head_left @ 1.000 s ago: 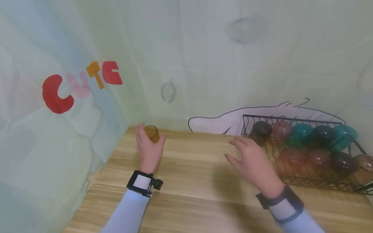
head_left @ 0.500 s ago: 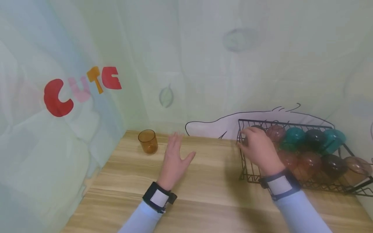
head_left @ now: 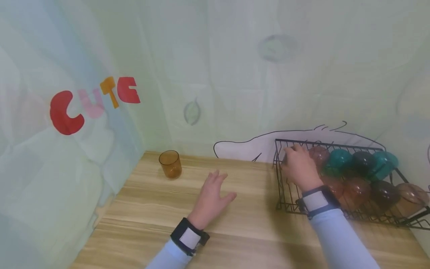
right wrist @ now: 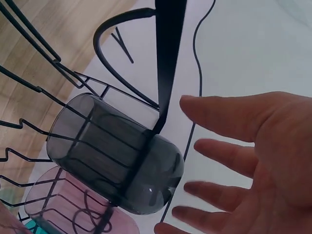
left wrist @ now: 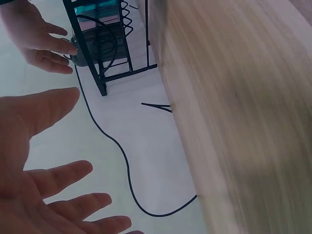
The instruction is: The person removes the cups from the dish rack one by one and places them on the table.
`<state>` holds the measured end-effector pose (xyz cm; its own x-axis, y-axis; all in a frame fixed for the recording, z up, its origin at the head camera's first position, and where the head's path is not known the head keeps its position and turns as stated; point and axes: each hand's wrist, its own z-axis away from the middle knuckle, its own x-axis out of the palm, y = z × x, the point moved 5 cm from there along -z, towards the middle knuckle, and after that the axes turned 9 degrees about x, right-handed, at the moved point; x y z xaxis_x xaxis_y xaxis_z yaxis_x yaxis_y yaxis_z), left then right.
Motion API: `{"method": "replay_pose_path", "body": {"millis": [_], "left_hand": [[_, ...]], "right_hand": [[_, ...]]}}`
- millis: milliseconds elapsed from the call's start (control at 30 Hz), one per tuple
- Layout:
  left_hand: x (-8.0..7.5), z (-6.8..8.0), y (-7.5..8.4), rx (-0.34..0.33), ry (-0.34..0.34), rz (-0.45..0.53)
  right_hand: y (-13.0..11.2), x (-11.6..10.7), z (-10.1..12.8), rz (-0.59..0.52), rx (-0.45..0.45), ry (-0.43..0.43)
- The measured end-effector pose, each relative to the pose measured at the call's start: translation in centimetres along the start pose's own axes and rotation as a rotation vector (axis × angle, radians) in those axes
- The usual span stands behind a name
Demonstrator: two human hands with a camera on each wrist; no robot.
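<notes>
My right hand (head_left: 300,168) is over the left end of a black wire rack (head_left: 280,183). In the right wrist view its spread thumb and fingers (right wrist: 224,153) face the rounded base of a dark grey glass (right wrist: 168,180), with a gap showing between them. That glass sits bottom-up in the rack, and my hand mostly hides it in the head view. Relaxed and holding nothing, my left hand (head_left: 209,200) hovers over the wooden table, fingers apart. An amber glass (head_left: 170,165) stands upright at the table's back left corner.
Several more upturned glasses fill the rack in two rows, among them a pink glass (head_left: 319,155), a teal glass (head_left: 340,160) and a dark glass (head_left: 384,194). A printed cloth (head_left: 235,93) hangs behind the table (head_left: 141,209) and along its left.
My left hand has let go of the amber glass and drawn back to the right and nearer. My right hand has moved right and forward to the dark glass at the rack's left end.
</notes>
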<state>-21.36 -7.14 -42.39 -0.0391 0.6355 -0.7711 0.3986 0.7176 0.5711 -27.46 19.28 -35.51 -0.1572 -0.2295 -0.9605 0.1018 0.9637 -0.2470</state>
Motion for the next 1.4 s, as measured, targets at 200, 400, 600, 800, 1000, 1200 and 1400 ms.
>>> {"method": "replay_pose_path", "body": {"millis": [200,400,600,800,1000,1200,1400], "left_hand": [[0.5,0.1,-0.2,-0.012,-0.04,-0.008],[0.8,0.4,-0.5,-0.018,-0.055,-0.002],[0.8,0.2,-0.4,0.006,-0.044,-0.004],[0.9,0.5,-0.4,-0.008,-0.059,0.011],[0.9,0.7,-0.5,-0.009,-0.062,-0.003],[1.0,0.7,-0.6,-0.009,-0.072,-0.003],[1.1,0.7,-0.6,-0.011,-0.082,0.007]], "right_hand": [[0.4,0.9,-0.4,0.051,0.065,-0.087],[0.4,1.2,-0.6,0.051,0.073,-0.084],[0.6,1.3,-0.9,0.039,0.092,-0.089],[0.9,1.5,-0.6,0.031,0.114,-0.141],[1.0,1.4,-0.4,0.014,0.096,-0.115],[0.9,1.2,-0.3,0.033,0.099,-0.074],[0.8,1.0,-0.3,0.019,0.092,-0.044]]}}
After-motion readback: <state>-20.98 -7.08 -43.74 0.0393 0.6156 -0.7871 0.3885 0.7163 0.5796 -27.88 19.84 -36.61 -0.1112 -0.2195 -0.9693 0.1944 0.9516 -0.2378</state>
